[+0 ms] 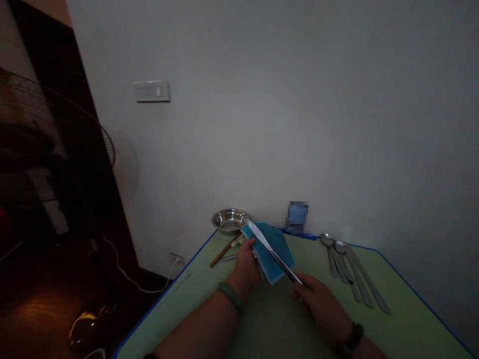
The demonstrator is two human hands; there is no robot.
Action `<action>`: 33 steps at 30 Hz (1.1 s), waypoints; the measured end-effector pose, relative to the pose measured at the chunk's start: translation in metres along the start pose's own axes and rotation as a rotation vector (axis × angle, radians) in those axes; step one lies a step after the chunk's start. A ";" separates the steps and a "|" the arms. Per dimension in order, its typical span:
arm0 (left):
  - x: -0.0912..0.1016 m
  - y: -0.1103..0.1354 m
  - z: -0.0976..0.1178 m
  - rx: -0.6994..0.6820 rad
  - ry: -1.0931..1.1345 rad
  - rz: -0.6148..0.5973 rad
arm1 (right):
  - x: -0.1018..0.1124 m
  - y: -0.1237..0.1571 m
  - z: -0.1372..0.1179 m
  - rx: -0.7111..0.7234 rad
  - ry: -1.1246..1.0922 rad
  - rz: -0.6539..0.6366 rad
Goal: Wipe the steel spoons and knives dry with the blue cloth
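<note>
My left hand (245, 267) grips a folded blue cloth (271, 254) from below, and the cloth shows a paler edge. My right hand (318, 305) holds the dark end of a steel table knife (267, 248). Its long blade lies diagonally across the top of the cloth, and the tip sticks out past the far corner near a steel bowl (229, 220). Part of the blade's underside is hidden by the cloth.
Several steel spoons (329, 244) and knives (364, 281) lie side by side on the green, blue-edged table (275, 319). A wooden stick (224, 252) lies left of my hands. A blurred blue object (297, 217) stands by the wall. A fan (108, 144) and a white cable (130, 274) are left of the table.
</note>
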State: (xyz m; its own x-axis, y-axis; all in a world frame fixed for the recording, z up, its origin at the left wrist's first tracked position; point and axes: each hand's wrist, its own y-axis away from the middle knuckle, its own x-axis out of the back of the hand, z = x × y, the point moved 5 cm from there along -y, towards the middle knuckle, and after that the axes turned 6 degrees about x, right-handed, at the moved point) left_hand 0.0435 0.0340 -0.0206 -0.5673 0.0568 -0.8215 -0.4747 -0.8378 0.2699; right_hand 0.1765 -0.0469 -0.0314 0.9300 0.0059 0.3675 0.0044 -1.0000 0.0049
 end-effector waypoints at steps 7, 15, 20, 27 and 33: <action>0.002 -0.001 0.004 -0.025 -0.022 0.010 | 0.000 0.001 0.003 -0.024 -0.070 -0.001; 0.005 0.003 0.012 -0.106 0.003 0.094 | -0.002 0.000 0.010 -0.041 -0.163 -0.004; 0.009 0.002 0.014 -0.113 0.010 0.112 | -0.002 0.000 0.011 -0.058 -0.166 -0.013; 0.010 0.000 0.017 -0.116 0.091 0.127 | -0.002 0.000 0.010 -0.052 -0.156 -0.009; 0.012 0.000 0.019 -0.109 0.143 0.163 | -0.002 0.003 0.007 -0.080 -0.174 0.003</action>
State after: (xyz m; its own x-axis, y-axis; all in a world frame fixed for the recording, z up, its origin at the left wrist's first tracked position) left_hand 0.0241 0.0446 -0.0206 -0.5255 -0.1550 -0.8366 -0.3050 -0.8836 0.3553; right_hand 0.1772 -0.0496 -0.0385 0.9796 -0.0048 0.2009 -0.0213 -0.9965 0.0804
